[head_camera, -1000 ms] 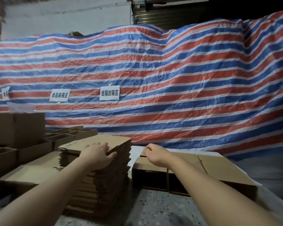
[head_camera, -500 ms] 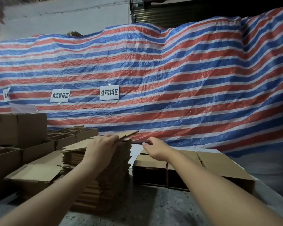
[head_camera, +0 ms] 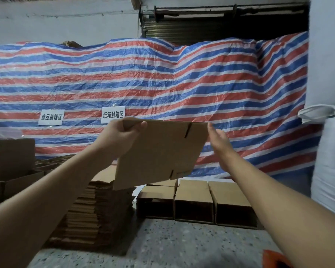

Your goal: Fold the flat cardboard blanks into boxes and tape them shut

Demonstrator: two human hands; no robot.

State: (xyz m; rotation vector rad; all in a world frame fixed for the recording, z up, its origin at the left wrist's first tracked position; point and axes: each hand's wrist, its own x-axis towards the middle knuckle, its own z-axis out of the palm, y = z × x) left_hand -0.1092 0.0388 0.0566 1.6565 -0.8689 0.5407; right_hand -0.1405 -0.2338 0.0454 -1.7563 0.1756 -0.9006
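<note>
While the left hand (head_camera: 122, 136) pinches the flat blank (head_camera: 159, 151) at its top corner, lifted above the stack (head_camera: 97, 209), the right hand (head_camera: 219, 138) reaches open-fingered to the opposite edge, likely to spread it.

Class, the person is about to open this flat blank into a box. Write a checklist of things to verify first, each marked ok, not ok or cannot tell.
1. Left hand grips the blank at its top corner: ok.
2. Right hand has a hold on the blank: not ok, fingers open at its edge.
3. Blank lifted clear of the stack: ok.
4. Blank undamaged: cannot tell.
5. Tape within reach: cannot tell, none visible.
</note>
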